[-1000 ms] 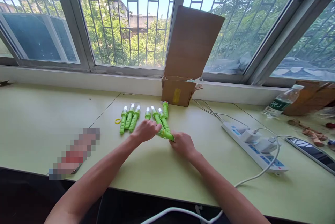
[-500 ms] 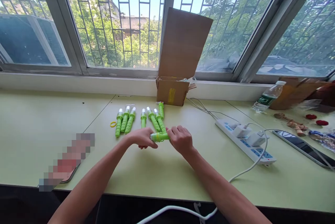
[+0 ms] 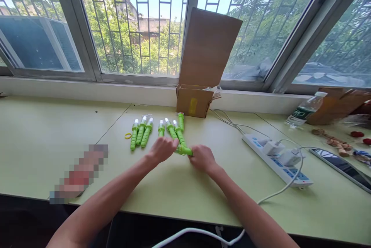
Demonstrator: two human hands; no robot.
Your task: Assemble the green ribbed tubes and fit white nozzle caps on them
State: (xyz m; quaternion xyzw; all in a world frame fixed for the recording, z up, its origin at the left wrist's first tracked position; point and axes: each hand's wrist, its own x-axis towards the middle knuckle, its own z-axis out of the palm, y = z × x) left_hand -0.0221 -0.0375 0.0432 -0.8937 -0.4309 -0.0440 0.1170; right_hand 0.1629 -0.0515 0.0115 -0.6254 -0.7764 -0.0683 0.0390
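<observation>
Between my two hands is a green tube [image 3: 184,150], held roughly level just above the table. My left hand [image 3: 164,149] is closed round its left end, so that end is hidden. Closed round the other end, my right hand [image 3: 203,158] covers most of the handle. Only a short green middle part shows, with a yellowish band near the left hand. Just beyond the hands lie several similar tubes with ribbed green bodies and clear or whitish tips, such as the left one [image 3: 134,135]. A yellow ring [image 3: 128,136] lies beside them.
An open cardboard box [image 3: 191,101] stands against the window ledge. To the right are a white power strip [image 3: 276,161] with chargers and cables, a phone [image 3: 342,169] and a water bottle [image 3: 307,111]. A pixelated object [image 3: 79,174] lies at left.
My left hand has turned over and wrapped further round the tube's left end. The right hand has rotated slightly with its grip kept. The whole view has shifted a little.
</observation>
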